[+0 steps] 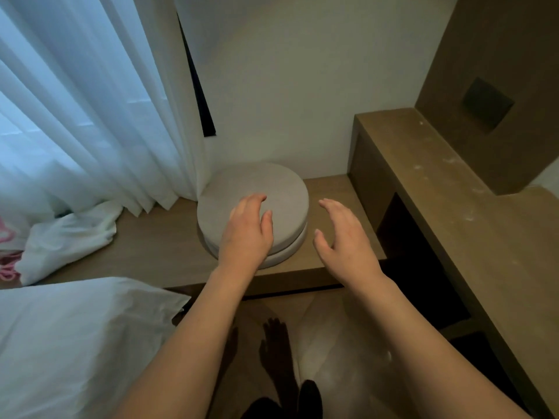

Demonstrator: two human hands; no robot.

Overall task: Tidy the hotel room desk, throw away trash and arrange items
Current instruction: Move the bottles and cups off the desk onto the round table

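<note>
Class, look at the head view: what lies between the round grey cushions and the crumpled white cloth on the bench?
In the head view, only bare wooden bench lies between the round grey cushions and the crumpled white cloth; the curtain hem hangs just behind that stretch.

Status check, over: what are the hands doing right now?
Left hand open, over the round cushions. Right hand open, beside them, holding nothing. White cloth crumpled on the ledge, clear of the hands.

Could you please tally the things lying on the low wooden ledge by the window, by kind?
Round grey cushions, stacked: 2
Crumpled white cloth: 1
Pink-and-white item at the left edge, too cropped to identify: 1
Total: 4
</note>
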